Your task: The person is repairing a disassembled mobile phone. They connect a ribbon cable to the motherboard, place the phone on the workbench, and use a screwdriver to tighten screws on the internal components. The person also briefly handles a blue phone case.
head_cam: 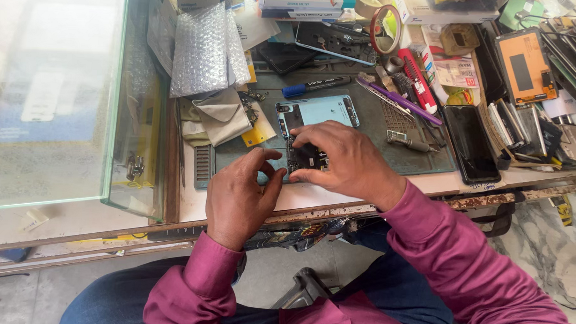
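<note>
Both hands (300,175) pinch the opened phone (308,134).

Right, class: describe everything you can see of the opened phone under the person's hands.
The opened phone lies flat on the dark green work mat, its pale blue frame exposed, dark circuitry showing at the near end. The right hand rests over that end; the left hand touches its near-left corner. Its far half is uncovered.
</note>
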The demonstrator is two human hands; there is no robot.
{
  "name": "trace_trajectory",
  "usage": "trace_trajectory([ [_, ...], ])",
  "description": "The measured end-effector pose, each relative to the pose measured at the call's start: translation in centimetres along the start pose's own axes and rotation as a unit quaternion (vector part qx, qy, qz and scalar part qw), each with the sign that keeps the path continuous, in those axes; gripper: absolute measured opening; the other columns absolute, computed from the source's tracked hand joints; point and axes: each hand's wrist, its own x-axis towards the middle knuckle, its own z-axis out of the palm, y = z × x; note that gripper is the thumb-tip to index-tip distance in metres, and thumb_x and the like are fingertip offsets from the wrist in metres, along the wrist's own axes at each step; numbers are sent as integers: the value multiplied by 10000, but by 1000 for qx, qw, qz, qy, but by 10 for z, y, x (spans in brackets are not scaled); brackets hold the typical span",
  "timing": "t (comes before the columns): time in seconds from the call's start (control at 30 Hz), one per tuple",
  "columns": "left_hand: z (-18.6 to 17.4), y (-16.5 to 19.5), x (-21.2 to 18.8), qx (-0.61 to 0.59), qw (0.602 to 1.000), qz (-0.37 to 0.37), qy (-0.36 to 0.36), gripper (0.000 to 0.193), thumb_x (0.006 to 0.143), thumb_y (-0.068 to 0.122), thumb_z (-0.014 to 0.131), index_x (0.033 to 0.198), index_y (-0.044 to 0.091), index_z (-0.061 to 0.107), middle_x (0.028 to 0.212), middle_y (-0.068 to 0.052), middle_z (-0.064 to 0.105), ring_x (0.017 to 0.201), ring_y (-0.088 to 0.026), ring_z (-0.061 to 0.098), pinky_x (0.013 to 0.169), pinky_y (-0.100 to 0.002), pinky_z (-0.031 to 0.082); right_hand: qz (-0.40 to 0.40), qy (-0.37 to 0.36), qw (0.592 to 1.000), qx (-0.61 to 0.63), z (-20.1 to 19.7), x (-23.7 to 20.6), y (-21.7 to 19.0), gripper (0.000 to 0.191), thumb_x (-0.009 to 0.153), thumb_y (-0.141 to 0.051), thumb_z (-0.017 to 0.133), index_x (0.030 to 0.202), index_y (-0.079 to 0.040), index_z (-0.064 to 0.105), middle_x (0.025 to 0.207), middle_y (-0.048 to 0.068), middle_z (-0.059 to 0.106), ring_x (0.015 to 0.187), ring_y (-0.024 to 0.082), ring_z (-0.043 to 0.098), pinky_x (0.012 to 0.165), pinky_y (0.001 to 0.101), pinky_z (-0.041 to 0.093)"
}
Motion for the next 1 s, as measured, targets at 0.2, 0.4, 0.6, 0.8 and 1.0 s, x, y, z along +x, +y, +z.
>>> trace_trajectory([
  [0.2, -2, 2, 1, 7, 1000, 12, 7, 184, 871, 184, 758, 1045, 140, 715, 852, -6, 737, 674, -229, 715, 586, -357, 549, -28, 23, 999, 3, 6, -6, 1, 564, 810, -392, 846, 1218, -40, 677, 1295, 115, 689, 1159, 320, 645, 977, 433, 526],
  [0.4, -1, 3, 2, 59, 998, 11, -10, 205, 842, 248, 783, 1030, 167, 780, 844, -42, 669, 705, -254, 701, 596, -396, 532, -21, 23, 999, 11, 4, -19, 11, 478, 852, -349, 821, 1209, -53, 706, 1297, 107, 687, 1203, 320, 631, 1027, 437, 502],
  [0.6, 0, 3, 2, 67, 997, 21, -14, 227, 837, 267, 789, 1047, 180, 799, 864, -37, 670, 729, -247, 698, 608, -391, 532, -34, 23, 999, 21, 6, -26, 17, 441, 890, -296, 800, 1241, -48, 701, 1318, 109, 684, 1231, 321, 626, 1054, 441, 494],
  [0.8, 0, 4, 3, 74, 997, -5, -32, 258, 836, 267, 798, 1067, 151, 795, 838, -46, 658, 712, -256, 691, 613, -400, 528, -30, 12, 999, 36, 3, -26, 16, 464, 862, -261, 801, 1262, -56, 684, 1337, 119, 668, 1240, 337, 610, 1066, 447, 475],
  [1.0, 0, 1, 2, 77, 996, 34, -20, 198, 844, 190, 770, 1035, 149, 803, 870, -41, 669, 776, -267, 693, 646, -405, 527, -16, -4, 999, 48, 0, -24, 17, 485, 865, -265, 808, 1291, -76, 677, 1345, 101, 670, 1254, 319, 612, 1097, 451, 452],
])
